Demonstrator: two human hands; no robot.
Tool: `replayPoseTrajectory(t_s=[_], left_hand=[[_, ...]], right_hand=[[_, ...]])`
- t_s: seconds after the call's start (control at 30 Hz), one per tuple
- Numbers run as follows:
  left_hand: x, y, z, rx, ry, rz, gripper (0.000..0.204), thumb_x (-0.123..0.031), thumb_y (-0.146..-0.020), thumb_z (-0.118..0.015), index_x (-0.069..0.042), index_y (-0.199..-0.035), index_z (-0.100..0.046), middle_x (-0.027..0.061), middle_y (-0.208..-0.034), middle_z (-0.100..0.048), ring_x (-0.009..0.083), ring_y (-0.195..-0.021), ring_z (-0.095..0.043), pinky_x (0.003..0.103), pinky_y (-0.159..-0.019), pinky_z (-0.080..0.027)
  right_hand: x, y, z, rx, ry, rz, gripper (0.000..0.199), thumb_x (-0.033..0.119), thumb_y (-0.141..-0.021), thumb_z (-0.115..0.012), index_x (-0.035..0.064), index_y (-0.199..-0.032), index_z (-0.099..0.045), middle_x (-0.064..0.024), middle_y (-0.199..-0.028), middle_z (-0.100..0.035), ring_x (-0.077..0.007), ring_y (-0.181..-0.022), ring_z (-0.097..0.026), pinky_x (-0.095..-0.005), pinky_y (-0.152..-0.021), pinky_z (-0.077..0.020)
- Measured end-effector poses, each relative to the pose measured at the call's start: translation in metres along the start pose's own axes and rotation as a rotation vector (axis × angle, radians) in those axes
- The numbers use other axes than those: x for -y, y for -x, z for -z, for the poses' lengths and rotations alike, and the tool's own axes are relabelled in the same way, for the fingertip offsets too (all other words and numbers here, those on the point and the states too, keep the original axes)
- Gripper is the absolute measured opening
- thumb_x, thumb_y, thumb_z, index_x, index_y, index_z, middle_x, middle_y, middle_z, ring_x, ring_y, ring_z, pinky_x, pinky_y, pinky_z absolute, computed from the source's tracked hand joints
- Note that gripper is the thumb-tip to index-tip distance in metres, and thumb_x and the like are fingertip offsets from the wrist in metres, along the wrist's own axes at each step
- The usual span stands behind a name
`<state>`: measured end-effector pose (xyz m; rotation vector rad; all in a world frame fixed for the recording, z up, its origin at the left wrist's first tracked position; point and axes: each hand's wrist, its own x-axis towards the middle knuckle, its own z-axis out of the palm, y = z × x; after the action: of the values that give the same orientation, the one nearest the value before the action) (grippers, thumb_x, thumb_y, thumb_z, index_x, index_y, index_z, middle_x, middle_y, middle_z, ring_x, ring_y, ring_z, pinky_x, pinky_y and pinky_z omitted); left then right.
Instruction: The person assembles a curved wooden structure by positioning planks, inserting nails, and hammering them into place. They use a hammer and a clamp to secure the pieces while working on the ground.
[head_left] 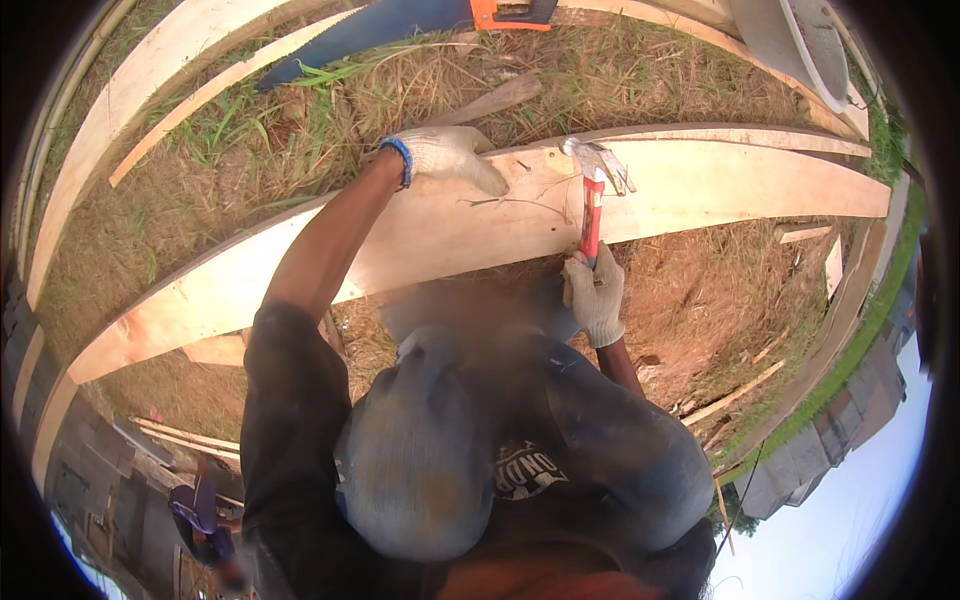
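Observation:
A long pale wooden plank (700,185) lies across in front of me, bowed by the lens. My left hand (445,160), in a cream knit glove with a blue cuff, grips its far edge, thumb on the face and fingers partly hidden. In my gloved right hand (598,300) is a claw hammer (592,205) with a red handle, my fingers wrapped round its lower end. The hammer's metal head is over the plank, to the right of my left hand; whether it touches the wood I cannot tell. Thin dark twigs or grass stems lie on the plank between them.
A handsaw (375,35) with a blue blade and orange handle lies at the far side. More boards (150,80) curve along the far left. A pale grey curved object (800,45) stands at far right. Dry grass and reddish soil (690,290) surround the plank. My bent knees are close below it.

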<state>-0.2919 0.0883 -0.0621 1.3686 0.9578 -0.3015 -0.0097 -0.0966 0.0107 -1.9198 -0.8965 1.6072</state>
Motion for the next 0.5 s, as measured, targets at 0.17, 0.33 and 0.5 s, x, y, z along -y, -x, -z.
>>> replayPoseTrajectory(t_s=[0.17, 0.33, 0.5], left_hand=[[-0.02, 0.017, 0.006, 0.008, -0.052, 0.081, 0.068, -0.054, -0.075, -0.081, -0.002, -0.119, -0.078, 0.0137, -0.1, -0.078, 0.024, -0.096, -0.073, 0.038, -0.084, -0.055], [-0.017, 0.007, 0.007, 0.048, -0.067, 0.038, 0.065, -0.055, -0.076, -0.079, -0.005, -0.117, -0.079, 0.0147, -0.102, -0.079, 0.0269, -0.098, -0.074, 0.04, -0.088, -0.055], [-0.025, 0.008, 0.011, 0.085, -0.052, 0.068, 0.063, -0.054, -0.077, -0.079, -0.004, -0.115, -0.08, 0.0149, -0.103, -0.079, 0.0282, -0.1, -0.074, 0.04, -0.092, -0.055]], right_hand=[[-0.001, -0.003, -0.001, -0.012, 0.05, 0.035, 0.009, 0.007, -0.101, -0.064, 0.0002, -0.105, -0.06, 0.002, -0.069, -0.058, -0.0021, -0.05, -0.048, -0.022, -0.045, -0.0384], [-0.003, -0.005, -0.003, -0.03, 0.069, -0.014, 0.009, 0.008, -0.099, -0.066, 0.0013, -0.103, -0.061, 0.001, -0.068, -0.058, -0.0029, -0.05, -0.049, -0.0224, -0.046, -0.0388], [0.006, -0.01, -0.01, -0.094, 0.401, 0.201, 0.017, 0.012, -0.096, -0.073, -0.0002, -0.105, -0.064, -0.0104, -0.069, -0.064, -0.0169, -0.057, -0.064, -0.0329, -0.056, -0.0503]])
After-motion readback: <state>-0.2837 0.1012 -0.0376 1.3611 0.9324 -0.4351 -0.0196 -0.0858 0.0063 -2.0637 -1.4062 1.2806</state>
